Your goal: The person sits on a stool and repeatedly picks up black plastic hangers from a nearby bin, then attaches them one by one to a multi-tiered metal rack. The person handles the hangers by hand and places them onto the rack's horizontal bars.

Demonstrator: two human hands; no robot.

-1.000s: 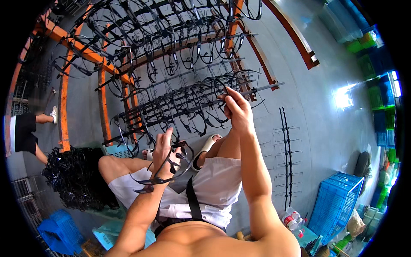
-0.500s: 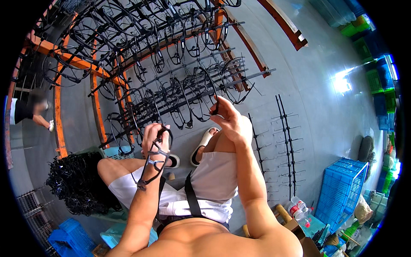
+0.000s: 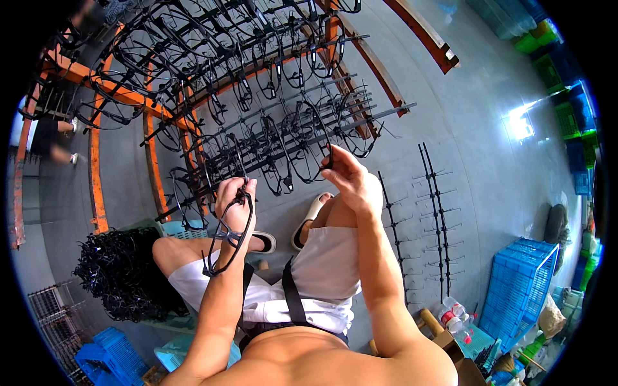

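My left hand (image 3: pixel 233 201) is closed around black eyeglass frames (image 3: pixel 226 235), which dangle over my wrist and forearm. How many frames it holds is hard to make out. Just ahead hang rows of similar black eyeglass frames on thin dark rods (image 3: pixel 257 166). My right hand (image 3: pixel 353 183), to the right, has thumb and fingertips pinched on the dark end of a thin curved arm (image 3: pixel 329 156), which runs up to an eyeglass frame on the nearest row.
Orange rack beams (image 3: pixel 116 90) surround the hanging rows. A heap of black frames (image 3: pixel 129 273) lies by my left knee. Pronged rods (image 3: pixel 438 219) lie on the floor at right, near a blue crate (image 3: pixel 518 289) and plastic bottles (image 3: pixel 456 315). Another person (image 3: pixel 51 138) is at far left.
The frames in my left hand have swung and turned over my wrist. My right hand keeps its pinch almost in place. The person at far left has moved.
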